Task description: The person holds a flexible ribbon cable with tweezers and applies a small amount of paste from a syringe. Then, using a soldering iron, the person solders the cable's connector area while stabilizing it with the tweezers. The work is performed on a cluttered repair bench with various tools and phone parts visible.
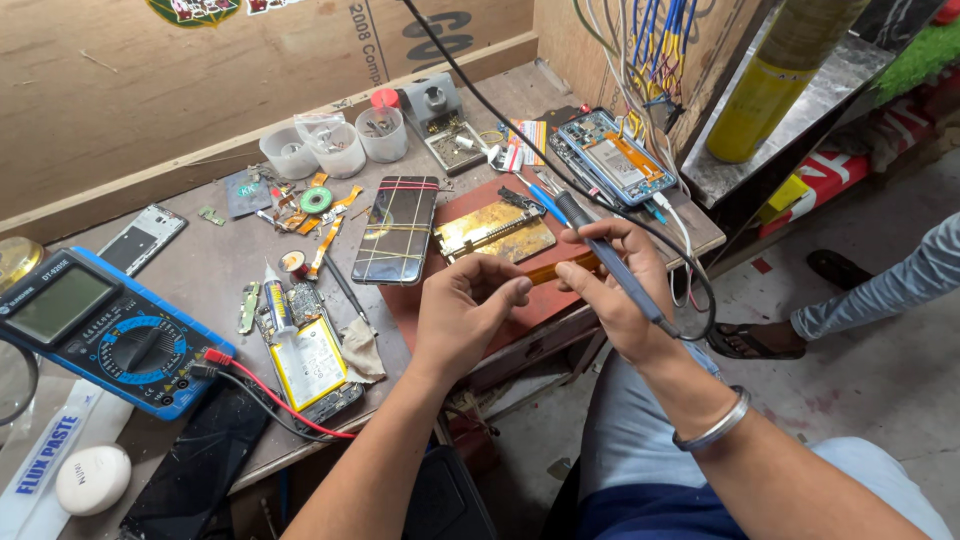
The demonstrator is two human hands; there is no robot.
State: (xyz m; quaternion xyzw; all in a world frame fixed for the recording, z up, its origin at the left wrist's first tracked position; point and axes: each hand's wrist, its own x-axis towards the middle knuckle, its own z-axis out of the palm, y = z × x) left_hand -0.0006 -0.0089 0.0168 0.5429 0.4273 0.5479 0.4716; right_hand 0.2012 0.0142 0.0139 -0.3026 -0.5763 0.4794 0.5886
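Note:
My right hand [618, 290] grips a dark soldering iron [612, 262] by its handle, tip pointing up-left toward a gold metal plate [497, 229] on a red mat [520, 300]. Its black cord [480, 85] runs up to the back wall. My left hand [463, 308] hovers beside it over the mat, fingers curled and pinched together near the right hand; whether it holds anything small I cannot tell. A phone bound with rubber bands [397, 229] lies just left of the plate.
A blue multimeter [95, 328] with red and black leads sits at left. An opened phone with its battery showing [308, 362], flex cables, three plastic cups [335, 145], another opened phone [615, 155] and loose wires crowd the wooden bench. Another person's sandalled foot [760, 340] is at right.

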